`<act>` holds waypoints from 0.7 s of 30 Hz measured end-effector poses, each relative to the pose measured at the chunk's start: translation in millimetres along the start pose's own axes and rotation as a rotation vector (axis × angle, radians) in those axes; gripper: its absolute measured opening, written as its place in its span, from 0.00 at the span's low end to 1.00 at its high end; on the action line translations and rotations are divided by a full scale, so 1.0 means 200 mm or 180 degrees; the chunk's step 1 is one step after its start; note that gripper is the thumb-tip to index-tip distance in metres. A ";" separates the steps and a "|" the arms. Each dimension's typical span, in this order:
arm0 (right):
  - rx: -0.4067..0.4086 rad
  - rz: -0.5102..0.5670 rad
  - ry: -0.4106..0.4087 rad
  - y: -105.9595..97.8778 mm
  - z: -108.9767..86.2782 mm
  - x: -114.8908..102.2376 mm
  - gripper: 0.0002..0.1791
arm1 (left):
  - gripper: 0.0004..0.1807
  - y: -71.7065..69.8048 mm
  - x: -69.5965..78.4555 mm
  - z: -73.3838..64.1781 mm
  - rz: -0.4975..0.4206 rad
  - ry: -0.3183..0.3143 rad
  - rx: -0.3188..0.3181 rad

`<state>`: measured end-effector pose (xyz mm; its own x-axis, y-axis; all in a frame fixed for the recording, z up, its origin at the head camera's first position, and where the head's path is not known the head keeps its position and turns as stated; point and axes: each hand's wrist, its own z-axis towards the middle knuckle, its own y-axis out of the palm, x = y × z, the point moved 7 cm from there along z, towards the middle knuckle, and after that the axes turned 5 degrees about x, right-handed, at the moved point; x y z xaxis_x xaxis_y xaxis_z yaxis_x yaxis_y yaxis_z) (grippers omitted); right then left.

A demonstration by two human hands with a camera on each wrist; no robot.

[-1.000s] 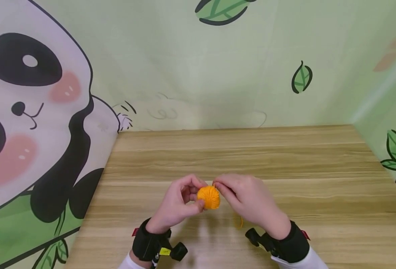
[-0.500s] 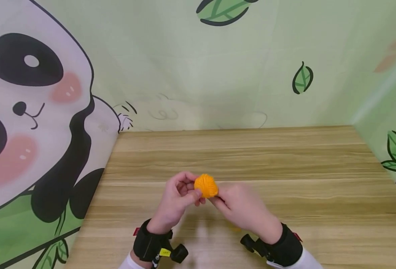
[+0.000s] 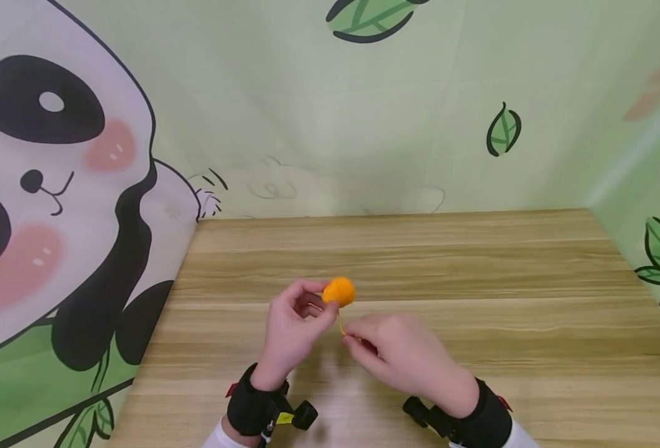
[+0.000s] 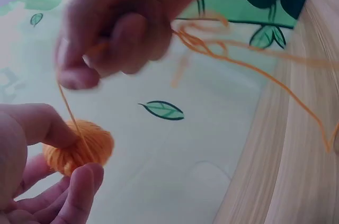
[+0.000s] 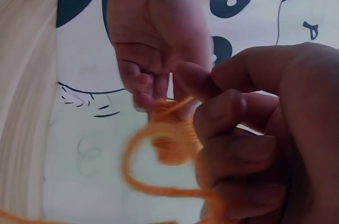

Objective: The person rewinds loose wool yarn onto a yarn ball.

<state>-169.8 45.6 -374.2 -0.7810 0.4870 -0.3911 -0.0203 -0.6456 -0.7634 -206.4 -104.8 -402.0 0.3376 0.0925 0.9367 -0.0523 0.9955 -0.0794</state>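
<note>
A small ball of orange yarn (image 3: 339,291) is pinched between the thumb and fingers of my left hand (image 3: 298,326), above the table. From the ball a thin strand runs taut down to my right hand (image 3: 410,354), which pinches it between thumb and index finger. The left wrist view shows this strand (image 4: 70,110) crossing the face of the ball (image 4: 95,144). Beyond my right hand, loose yarn (image 4: 275,78) trails away in that view. A blurred loop of yarn (image 5: 127,166) hangs beside the curled fingers in the right wrist view.
The wood-grain table (image 3: 475,267) lies beneath both hands. Behind it stands a pale green printed backdrop (image 3: 285,93) with leaves and a large panda (image 3: 72,186) on the left. Each wrist wears a black strap (image 3: 254,404) with a small camera.
My left hand has lifted the ball up and slightly left. My right hand has moved lower and a little left, and a length of strand now shows between it and the ball.
</note>
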 end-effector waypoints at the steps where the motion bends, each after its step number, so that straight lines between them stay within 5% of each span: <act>1: 0.0050 0.0047 -0.0001 -0.02 0.00 0.00 0.08 | 0.13 0.01 0.03 0.00 0.0096 0.0051 -0.0033; 4: 0.0224 0.0153 0.0032 -0.07 -0.01 0.01 0.04 | 0.14 0.04 0.10 -0.01 0.0330 0.0242 -0.0200; 12: 0.0786 -0.0183 0.0070 -0.19 -0.01 0.07 0.04 | 0.19 0.13 -0.01 -0.05 0.0406 0.0710 -0.0829; 21: 0.0621 -0.0296 0.0329 -0.16 0.00 0.18 0.07 | 0.20 0.15 0.01 -0.08 0.0099 0.0704 -0.1098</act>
<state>-196.0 84.5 -363.2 -0.7022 0.6008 -0.3819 -0.2172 -0.6917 -0.6887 -191.9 -74.5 -408.2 0.5367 0.0879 0.8392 0.2398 0.9376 -0.2516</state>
